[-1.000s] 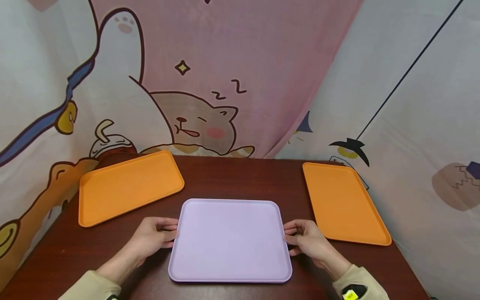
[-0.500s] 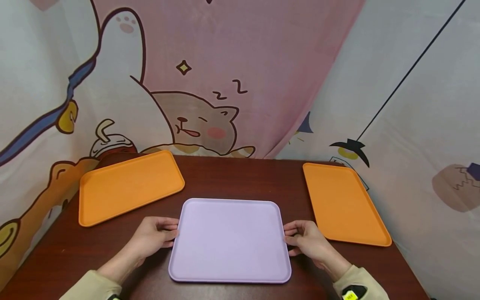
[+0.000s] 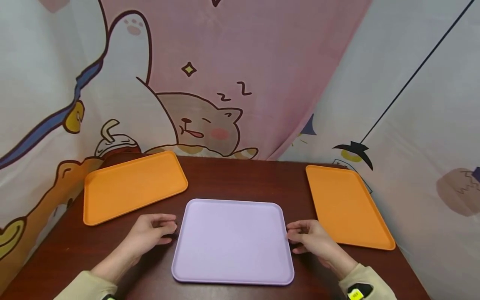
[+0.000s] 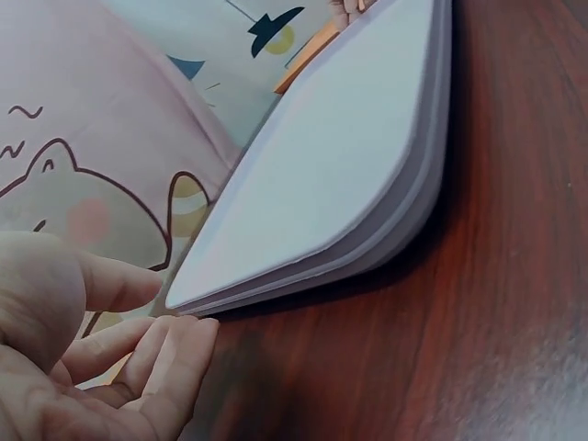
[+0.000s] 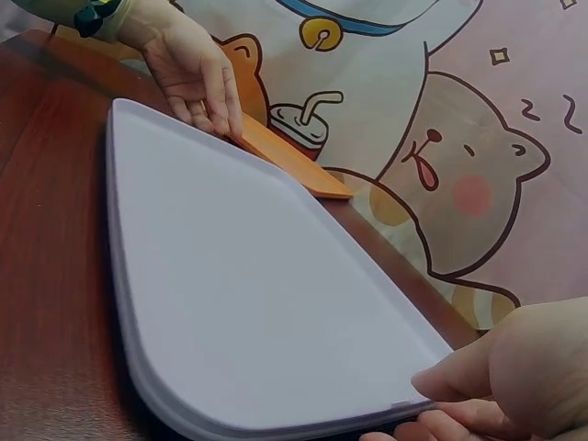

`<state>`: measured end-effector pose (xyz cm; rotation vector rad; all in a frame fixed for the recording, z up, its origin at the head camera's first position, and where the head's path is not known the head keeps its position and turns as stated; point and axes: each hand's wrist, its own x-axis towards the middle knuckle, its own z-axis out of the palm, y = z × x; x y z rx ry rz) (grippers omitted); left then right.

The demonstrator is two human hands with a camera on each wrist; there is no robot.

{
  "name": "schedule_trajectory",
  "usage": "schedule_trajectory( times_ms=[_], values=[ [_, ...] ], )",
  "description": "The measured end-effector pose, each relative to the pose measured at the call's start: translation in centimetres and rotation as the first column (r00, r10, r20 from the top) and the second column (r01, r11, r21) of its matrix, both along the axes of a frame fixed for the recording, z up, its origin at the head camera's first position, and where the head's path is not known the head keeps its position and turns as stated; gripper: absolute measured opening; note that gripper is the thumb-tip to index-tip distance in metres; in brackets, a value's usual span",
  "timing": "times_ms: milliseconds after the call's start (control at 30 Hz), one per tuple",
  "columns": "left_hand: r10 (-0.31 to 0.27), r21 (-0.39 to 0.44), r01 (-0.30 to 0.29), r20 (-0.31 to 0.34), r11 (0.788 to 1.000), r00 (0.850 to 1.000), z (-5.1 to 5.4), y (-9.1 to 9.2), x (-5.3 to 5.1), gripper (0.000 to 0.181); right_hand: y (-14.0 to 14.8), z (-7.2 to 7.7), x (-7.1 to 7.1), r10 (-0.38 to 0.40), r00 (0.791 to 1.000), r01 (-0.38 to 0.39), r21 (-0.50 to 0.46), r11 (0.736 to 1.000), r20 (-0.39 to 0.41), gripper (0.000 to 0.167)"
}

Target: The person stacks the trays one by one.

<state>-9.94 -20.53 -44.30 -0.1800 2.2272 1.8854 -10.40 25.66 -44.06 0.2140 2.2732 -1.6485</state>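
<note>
A lilac rectangular tray (image 3: 232, 241) lies flat on the dark wooden table, with nothing on it. My left hand (image 3: 151, 233) is just off its left edge, thumb and fingers apart and holding nothing. In the left wrist view, a narrow gap shows between that hand (image 4: 110, 340) and the tray corner; the side of the tray (image 4: 386, 220) has layered ridges. At the right edge, my right hand (image 3: 309, 239) pinches the rim. Its thumb (image 5: 450, 372) is over the rim in the right wrist view, with the other fingers low beside the edge, partly hidden.
One orange tray (image 3: 135, 187) lies at an angle on the back left of the table (image 3: 240, 177). Another orange tray (image 3: 350, 206) is at the right, close behind my right hand. A printed cartoon curtain (image 3: 270, 75) hangs along the table's back and sides.
My left hand has let go of the lilac tray and drawn slightly left. The right fingers keep their place at the rim. The head view has shifted a little; the trays stay put.
</note>
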Motion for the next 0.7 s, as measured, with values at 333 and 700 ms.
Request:
schedule_trajectory(
  times_ms=[333,700],
  values=[
    [0.013,-0.007,-0.013,0.008,1.0,1.0,1.6,-2.8,-0.3,0.049,0.6,1.4,-1.7,-0.014,0.997,0.015,0.013,1.0,-0.075,0.039],
    [0.102,-0.11,-0.105,-0.029,0.988,0.994,4.1,-9.7,-1.3,0.071,-1.5,5.0,-5.7,0.07,0.986,-0.07,0.01,0.998,-0.149,0.038]
  ],
)
